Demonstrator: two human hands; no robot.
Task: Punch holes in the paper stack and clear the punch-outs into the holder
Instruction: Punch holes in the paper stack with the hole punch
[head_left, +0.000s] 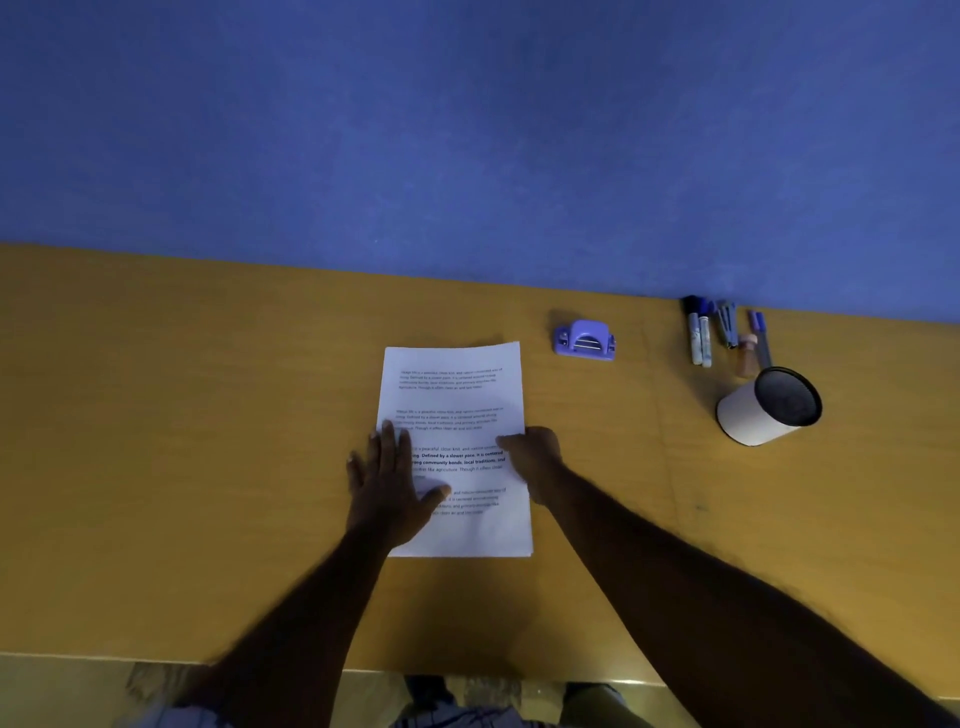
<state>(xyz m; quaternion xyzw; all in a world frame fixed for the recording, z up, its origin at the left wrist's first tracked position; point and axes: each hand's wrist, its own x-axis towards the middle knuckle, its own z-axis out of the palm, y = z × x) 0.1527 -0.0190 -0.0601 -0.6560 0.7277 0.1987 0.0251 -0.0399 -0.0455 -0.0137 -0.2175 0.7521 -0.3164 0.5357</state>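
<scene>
Head view: paper stack (457, 415) lies flat mid-table (156, 415). Left hand (389, 483) presses the stack's left edge with straight fingers. Right hand (532, 457) sits at the right edge, thumb on the top sheet and fingers curled; whether they grip beneath cannot be told. Hole punch (584, 340) stands apart, far right of the stack; holder (769, 405) is further right. Risk: uneven pressure could fan the sheets and misalign the holes.
</scene>
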